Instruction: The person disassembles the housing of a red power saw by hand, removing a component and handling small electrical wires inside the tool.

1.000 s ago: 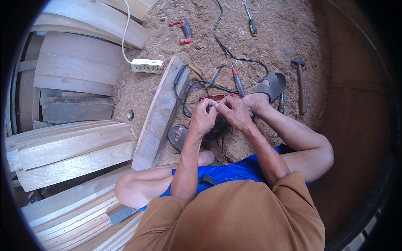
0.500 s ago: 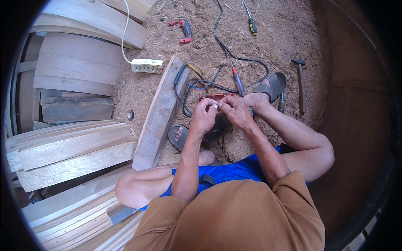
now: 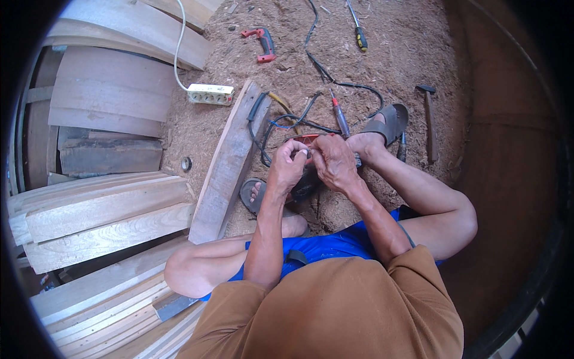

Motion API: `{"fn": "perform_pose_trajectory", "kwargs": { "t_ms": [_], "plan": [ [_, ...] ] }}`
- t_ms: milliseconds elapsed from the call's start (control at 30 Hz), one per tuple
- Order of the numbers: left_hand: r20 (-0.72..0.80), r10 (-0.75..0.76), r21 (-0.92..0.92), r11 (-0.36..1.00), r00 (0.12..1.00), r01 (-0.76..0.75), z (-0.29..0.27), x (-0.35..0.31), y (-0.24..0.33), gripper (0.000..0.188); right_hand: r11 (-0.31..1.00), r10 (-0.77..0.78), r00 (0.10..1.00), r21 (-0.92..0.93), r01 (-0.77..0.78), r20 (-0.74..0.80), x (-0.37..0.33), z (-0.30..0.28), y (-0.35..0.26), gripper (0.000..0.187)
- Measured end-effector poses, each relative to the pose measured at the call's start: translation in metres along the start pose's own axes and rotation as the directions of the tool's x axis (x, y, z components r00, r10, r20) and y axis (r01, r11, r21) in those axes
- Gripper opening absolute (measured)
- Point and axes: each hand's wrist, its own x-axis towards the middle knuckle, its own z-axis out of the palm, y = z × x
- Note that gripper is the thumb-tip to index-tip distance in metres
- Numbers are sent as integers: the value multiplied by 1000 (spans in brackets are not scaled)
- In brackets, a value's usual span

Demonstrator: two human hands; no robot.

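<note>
Between my feet sits a red and black power tool body (image 3: 307,185), mostly hidden under both hands. My left hand (image 3: 287,169) is closed in a pinch, thumb against forefinger, just above it. Close by on the right, my right hand (image 3: 335,166) is pinched too, its fingertips almost meeting the left ones. Whatever lies between the fingertips is too small to make out. Beyond the hands run a black cord (image 3: 257,128) and thin blue and red wires (image 3: 280,125). A screwdriver with a clear purple handle (image 3: 341,117) lies beside my right foot.
A plank (image 3: 224,164) lies left of my feet, near a white power strip (image 3: 210,94) and a tape roll (image 3: 186,163). Farther off are a red-grey handle shell (image 3: 263,45) and a yellow-black screwdriver (image 3: 360,37). A hammer (image 3: 431,125) lies right; stacked boards (image 3: 107,206) fill the left.
My right hand has turned slightly, its back now more toward me and its fingers curled further down. My left hand has shifted slightly left and down. Tools on the ground stay put.
</note>
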Motion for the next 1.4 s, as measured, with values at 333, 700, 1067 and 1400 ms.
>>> {"fn": "perform_pose_trajectory", "kwargs": {
  "t_ms": [333,700,1067,1400],
  "plan": [
    [163,122,42,991,979,-130,-2,0,0,7,700,373,809,434,-567,456,6,4,38,21],
    [101,224,137,962,969,-237,5,-8,14,9,623,442,671,334,-707,595,17,-6,32,18],
    [-76,101,369,927,992,-66,-6,-5,11,11,961,103,978,236,-146,182,11,-17,20,16],
    [77,-67,-28,997,995,69,-15,5,-11,6,980,-185,982,84,181,35,6,0,13,9]
  ]
}}
